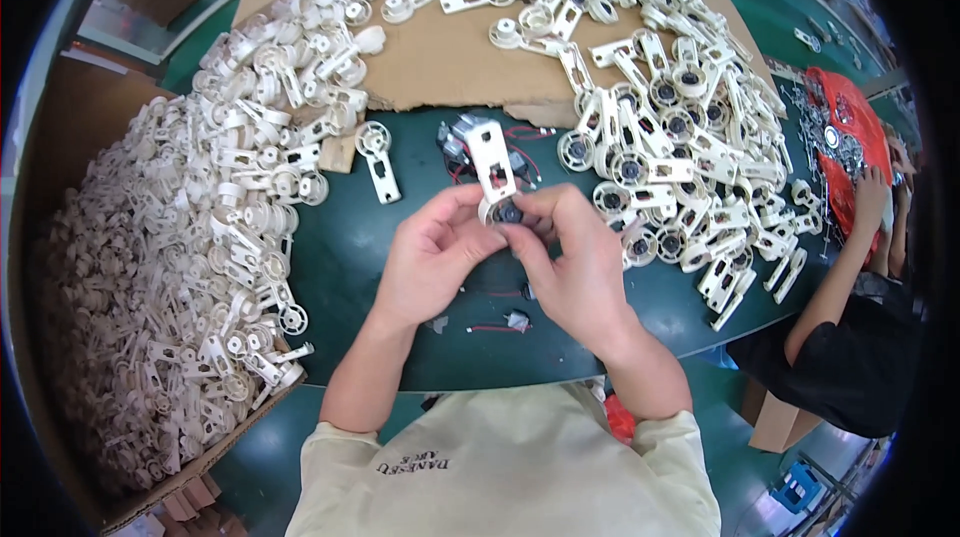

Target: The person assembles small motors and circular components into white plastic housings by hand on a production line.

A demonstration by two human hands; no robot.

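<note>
Over the green table, I hold a white plastic housing point(488, 149) with its long, slotted arm pointing away from me. A dark round piece point(508, 211) sits at the ring end, between my fingertips. My left hand point(430, 249) is closed on the left side of the ring. From the right, my right hand point(578, 262) pinches the ring end by the dark piece. Just beyond the housing lies a cluster of small motors point(455, 142) with red wires. Nearer to me, another small wired motor point(517, 321) lies on the table. A single white housing point(377, 162) rests to the left.
A large cardboard box point(40, 337) full of white housings stands at left. More housings with dark centres point(660, 137) pile up at right, partly on a cardboard sheet point(440, 62). At far right, another person's hand point(872, 199) is by a red bag point(850, 102) of metal parts.
</note>
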